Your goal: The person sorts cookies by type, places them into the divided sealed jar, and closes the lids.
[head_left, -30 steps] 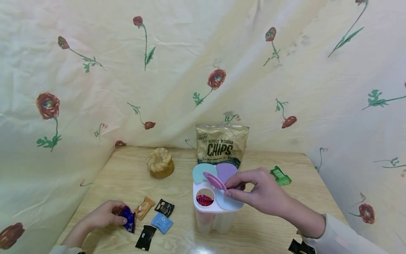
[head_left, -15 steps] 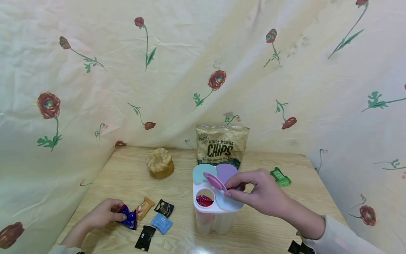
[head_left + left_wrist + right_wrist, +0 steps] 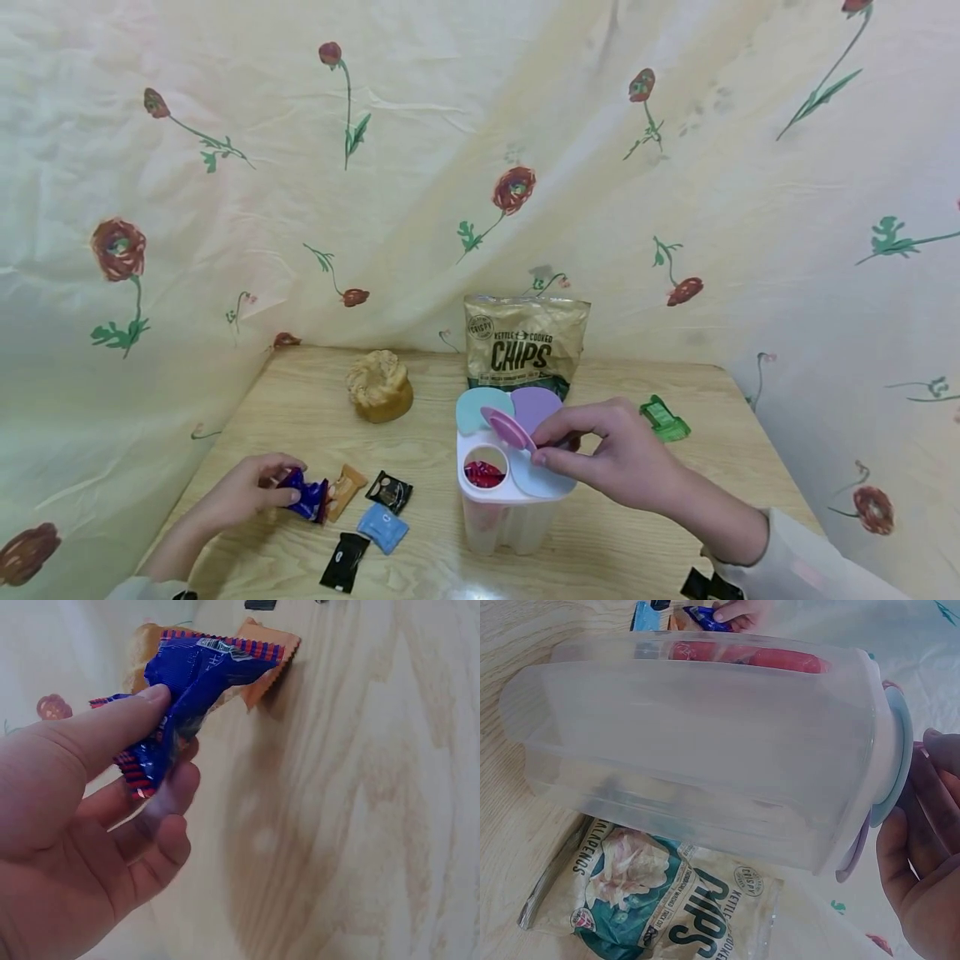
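Snack sorting, one hand per job

Left hand (image 3: 243, 496) pinches a blue candy wrapper (image 3: 303, 497) just off the table (image 3: 615, 533), beside the other packets (image 3: 388, 492). Right hand (image 3: 611, 450) rests on the clear container (image 3: 506, 500), thumb and fingertips holding the pink flap (image 3: 507, 427) up so that hole stays open (red wrappers already inside). Chips bag (image 3: 525, 343) stands behind.

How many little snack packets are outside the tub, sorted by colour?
Dark blue packet (held by the left hand): 1
Orange packet: 1
Light blue packet: 1
Black packets: 2
Total: 5
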Available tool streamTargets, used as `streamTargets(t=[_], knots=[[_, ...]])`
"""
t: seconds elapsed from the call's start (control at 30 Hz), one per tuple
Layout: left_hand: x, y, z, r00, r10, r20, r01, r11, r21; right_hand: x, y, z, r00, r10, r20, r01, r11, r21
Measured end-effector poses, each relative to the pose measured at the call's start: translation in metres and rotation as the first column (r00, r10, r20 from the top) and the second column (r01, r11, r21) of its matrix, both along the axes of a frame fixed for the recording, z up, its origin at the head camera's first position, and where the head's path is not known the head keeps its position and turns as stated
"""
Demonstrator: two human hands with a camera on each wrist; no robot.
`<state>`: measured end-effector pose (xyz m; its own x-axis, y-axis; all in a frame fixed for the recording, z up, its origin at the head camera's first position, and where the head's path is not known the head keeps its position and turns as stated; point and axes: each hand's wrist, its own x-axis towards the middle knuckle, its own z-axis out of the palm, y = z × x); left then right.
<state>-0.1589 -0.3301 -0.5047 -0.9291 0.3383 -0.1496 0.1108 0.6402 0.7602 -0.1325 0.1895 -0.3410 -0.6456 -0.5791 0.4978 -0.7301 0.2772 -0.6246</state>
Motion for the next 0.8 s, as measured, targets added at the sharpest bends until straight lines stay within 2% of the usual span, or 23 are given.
streamTargets(t=[0.13,0.3,0.53,0.7,0.8], knots=[[-0.001,0.006,0.009,0.999,0.021,-0.027,-0.021,1.0,-0.002,0.0,0.0,-0.001,1.0,0.001,-0.002,-0.001,1.0,-0.003],[-0.001,0.016,0.02,0.998,0.064,-0.03,-0.062,0.997,0.048,0.0,0.001,-0.002,1.0,0.002,0.002,-0.002,1.0,-0.006],[0.001,0.035,0.038,0.983,0.139,-0.123,-0.127,0.987,0.098,0.0,0.0,-0.002,1.0,-0.002,0.006,0.002,1.0,-0.005],[0.006,0.053,0.056,0.969,0.184,-0.165,-0.167,0.979,0.113,0.0,0.0,-0.002,1.0,-0.002,0.02,0.002,1.0,-0.006],[0.009,0.066,0.069,0.971,0.182,-0.157,-0.159,0.976,0.148,-0.001,0.0,-0.003,1.0,0.003,0.021,-0.003,1.0,-0.012]])
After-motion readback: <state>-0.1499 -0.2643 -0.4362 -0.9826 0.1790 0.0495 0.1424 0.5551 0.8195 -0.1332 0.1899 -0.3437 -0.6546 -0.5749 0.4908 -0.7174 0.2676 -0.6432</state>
